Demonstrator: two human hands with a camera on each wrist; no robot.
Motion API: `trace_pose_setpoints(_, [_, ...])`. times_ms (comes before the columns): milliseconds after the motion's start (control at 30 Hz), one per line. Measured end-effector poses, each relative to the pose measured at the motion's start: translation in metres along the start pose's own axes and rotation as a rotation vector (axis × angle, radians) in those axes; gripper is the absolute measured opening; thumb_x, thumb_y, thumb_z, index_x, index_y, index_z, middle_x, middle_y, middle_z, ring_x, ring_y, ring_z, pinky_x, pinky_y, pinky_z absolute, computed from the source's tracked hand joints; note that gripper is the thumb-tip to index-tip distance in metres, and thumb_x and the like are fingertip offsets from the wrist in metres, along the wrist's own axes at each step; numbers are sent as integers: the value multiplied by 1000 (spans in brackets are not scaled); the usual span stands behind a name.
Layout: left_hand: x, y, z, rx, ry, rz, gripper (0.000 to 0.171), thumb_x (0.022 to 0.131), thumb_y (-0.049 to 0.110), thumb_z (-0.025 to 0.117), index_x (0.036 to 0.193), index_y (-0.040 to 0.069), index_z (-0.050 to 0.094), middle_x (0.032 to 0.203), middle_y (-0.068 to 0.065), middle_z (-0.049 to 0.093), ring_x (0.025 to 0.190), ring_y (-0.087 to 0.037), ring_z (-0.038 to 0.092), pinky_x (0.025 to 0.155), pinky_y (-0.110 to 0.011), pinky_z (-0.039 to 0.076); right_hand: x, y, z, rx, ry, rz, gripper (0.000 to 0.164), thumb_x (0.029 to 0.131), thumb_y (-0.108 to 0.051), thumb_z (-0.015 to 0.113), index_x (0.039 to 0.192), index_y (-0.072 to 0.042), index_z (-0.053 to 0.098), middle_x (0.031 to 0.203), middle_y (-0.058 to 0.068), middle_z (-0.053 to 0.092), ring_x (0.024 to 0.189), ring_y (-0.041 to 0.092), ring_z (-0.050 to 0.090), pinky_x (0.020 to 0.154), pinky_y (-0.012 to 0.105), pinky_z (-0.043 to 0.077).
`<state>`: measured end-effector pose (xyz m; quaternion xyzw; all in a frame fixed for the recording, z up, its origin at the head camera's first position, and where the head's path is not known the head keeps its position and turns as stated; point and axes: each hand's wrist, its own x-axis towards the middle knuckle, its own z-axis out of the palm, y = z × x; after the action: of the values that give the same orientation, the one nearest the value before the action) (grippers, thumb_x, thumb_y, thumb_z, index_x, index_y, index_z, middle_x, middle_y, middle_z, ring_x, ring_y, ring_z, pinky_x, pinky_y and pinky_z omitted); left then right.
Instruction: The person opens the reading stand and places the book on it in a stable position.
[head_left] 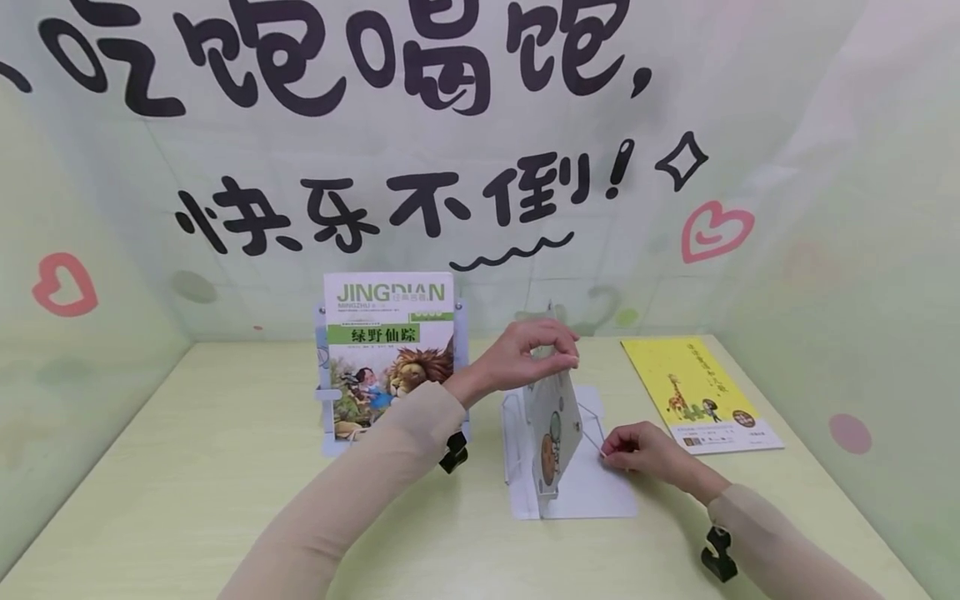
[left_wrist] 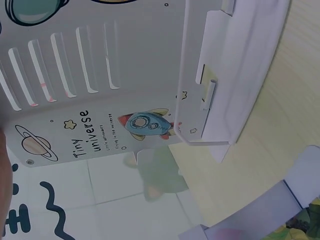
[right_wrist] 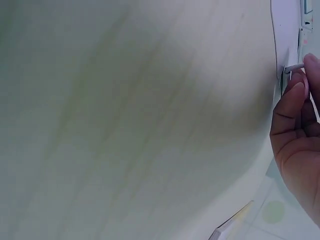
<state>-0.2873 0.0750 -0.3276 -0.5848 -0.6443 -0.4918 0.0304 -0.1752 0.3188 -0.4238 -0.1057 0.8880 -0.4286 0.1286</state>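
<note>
A white metal book stand stands on the table with its panel raised nearly upright, seen almost edge-on in the head view. The printed panel shows a rocket, a planet and the words "Tiny universe". My left hand grips this panel at its top edge, thumb on the near side. Low on the right, my right hand pinches the stand's wire support between thumb and fingers. From the right wrist, the hand shows at the right edge with the wire's end at its fingertips.
Left of the stand, a second book stand holds a book with a lion on its cover, partly behind my left forearm. A yellow book lies flat at the right. Printed fabric walls enclose the table.
</note>
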Motion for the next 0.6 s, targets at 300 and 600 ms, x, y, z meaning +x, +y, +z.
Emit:
trace_pose_setpoints(300, [6,-1,4,16,-15,11,6,85,2,66,80,5,67,94,-10,68,108,-25,58,99,-26,43,0,1,1,-41,41,-1,10,84,-13,69,88,-4,68,80,2,64,66,6,50,58,19,44])
trace_pose_setpoints(600, [14,0,12,50,-33,-29,7,87,7,65,80,6,67,97,-9,69,110,-20,59,101,-24,40,1,0,5,-59,45,-34,9,84,-12,69,85,-3,68,79,1,65,66,3,50,59,17,43])
